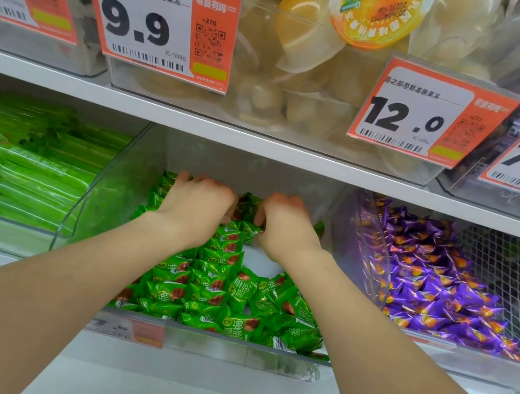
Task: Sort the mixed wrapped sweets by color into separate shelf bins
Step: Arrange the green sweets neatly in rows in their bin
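At frame centre, the left hand (197, 206) and right hand (284, 227) curl down into the green sweets (229, 285) in the middle bin (94, 202); whether either grips any, I cannot tell.

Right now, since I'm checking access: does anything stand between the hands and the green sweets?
Nothing visible does. The left hand and right hand are already on the green sweets at the back of the middle bin, under the shelf above.
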